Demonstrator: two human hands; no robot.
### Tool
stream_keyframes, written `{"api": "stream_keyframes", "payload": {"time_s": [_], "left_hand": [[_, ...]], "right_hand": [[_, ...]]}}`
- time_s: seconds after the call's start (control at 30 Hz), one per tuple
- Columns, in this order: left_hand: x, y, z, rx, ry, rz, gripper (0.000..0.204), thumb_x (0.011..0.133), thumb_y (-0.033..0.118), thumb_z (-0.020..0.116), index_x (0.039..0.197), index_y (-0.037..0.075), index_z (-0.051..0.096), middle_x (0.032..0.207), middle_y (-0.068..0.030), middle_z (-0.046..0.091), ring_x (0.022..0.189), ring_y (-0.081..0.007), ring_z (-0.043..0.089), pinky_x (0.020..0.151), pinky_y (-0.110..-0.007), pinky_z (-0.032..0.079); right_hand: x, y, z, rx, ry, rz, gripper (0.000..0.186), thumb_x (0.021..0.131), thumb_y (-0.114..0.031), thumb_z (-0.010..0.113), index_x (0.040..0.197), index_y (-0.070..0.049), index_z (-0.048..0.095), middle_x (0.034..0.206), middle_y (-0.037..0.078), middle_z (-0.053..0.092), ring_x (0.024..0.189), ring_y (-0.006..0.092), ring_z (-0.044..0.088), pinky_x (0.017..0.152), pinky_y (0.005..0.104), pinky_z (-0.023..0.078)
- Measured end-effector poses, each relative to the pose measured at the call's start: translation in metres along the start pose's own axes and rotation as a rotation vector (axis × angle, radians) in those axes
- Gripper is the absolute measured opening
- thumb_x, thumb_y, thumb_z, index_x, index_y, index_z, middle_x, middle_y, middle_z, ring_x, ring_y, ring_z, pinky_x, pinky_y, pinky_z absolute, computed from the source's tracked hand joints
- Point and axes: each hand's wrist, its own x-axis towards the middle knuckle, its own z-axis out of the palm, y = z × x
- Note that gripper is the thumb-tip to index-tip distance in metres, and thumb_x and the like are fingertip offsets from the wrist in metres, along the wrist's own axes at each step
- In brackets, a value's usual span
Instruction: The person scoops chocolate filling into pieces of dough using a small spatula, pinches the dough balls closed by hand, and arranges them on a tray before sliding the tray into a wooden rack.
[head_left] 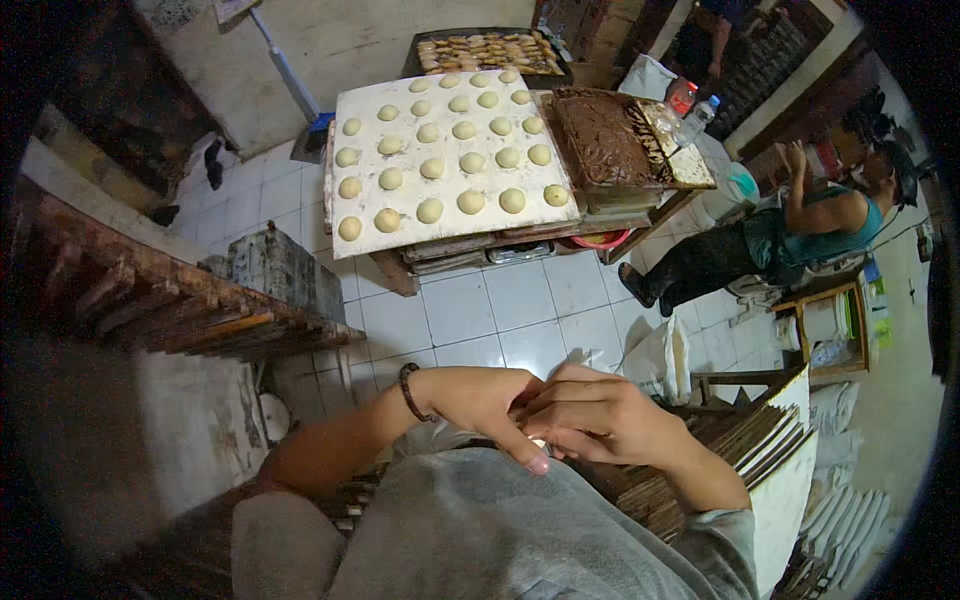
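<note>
At my waist, my left hand point(485, 405) and my right hand point(595, 420) overlap against my grey shirt point(450, 525). The left thumb points down, with its other fingers mostly hidden behind the right hand, whose fingers are curled. A small pale bit shows between them, too hidden to name. Beyond them, a floury white board point(410, 235) carries rows of several round dough balls point(429, 209) on a low wooden table point(395, 270).
A tray of brown spread point(605, 135), bottles point(683, 97) and a pan of baked pieces point(485, 55) adjoin the board. A co-worker point(820, 225) is at the right, near sacks point(665, 365). Wooden racks point(170, 300) line the left; stacked boards point(770, 480) sit beside me.
</note>
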Motion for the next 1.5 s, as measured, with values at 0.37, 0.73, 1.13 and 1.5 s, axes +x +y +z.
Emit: {"api": "stream_keyframes", "payload": {"time_s": [0.37, 0.73, 1.13, 1.5], "left_hand": [[0.025, -0.022, 0.005, -0.020, 0.707, 0.331, 0.008, 0.099, 0.003, 0.070, 0.095, -0.003, 0.072, 0.103, -0.0102, 0.075, 0.110, -0.0257, 0.070, 0.094, -0.036, 0.059], [0.035, 0.016, 0.023, 0.106, 0.798, 0.572, 0.029, 0.091, 0.008, 0.080, 0.120, 0.005, 0.073, 0.137, -0.0119, 0.068, 0.131, -0.0298, 0.061, 0.106, -0.041, 0.052], [0.052, 0.004, 0.017, 0.575, 0.927, 0.785, 0.024, 0.109, 0.022, 0.057, 0.109, 0.001, 0.070, 0.123, -0.0113, 0.072, 0.129, -0.0300, 0.062, 0.114, -0.042, 0.040], [0.053, -0.030, -0.012, -0.205, 1.222, 0.595, 0.060, 0.117, 0.040, 0.037, 0.077, 0.002, 0.058, 0.075, -0.0065, 0.059, 0.100, -0.0221, 0.069, 0.092, -0.036, 0.051]], "right_hand": [[-0.037, 0.067, 0.010, 0.469, 0.525, 0.363, 0.044, 0.090, -0.004, 0.077, 0.130, -0.005, 0.058, 0.123, 0.008, 0.059, 0.118, 0.0194, 0.058, 0.098, 0.0336, 0.049], [-0.026, 0.051, 0.053, 0.941, 0.577, 0.242, 0.053, 0.088, -0.009, 0.081, 0.135, 0.004, 0.061, 0.125, 0.010, 0.069, 0.113, 0.0180, 0.068, 0.099, 0.0340, 0.055], [-0.030, 0.057, 0.064, 0.838, 0.761, 0.259, 0.060, 0.085, -0.019, 0.088, 0.133, 0.004, 0.059, 0.112, 0.002, 0.067, 0.104, 0.0125, 0.064, 0.088, 0.0281, 0.052], [-0.008, 0.065, 0.068, 0.461, 0.763, 0.236, 0.047, 0.095, -0.003, 0.070, 0.139, 0.000, 0.053, 0.135, 0.012, 0.052, 0.114, 0.0214, 0.059, 0.094, 0.0355, 0.056]]}}
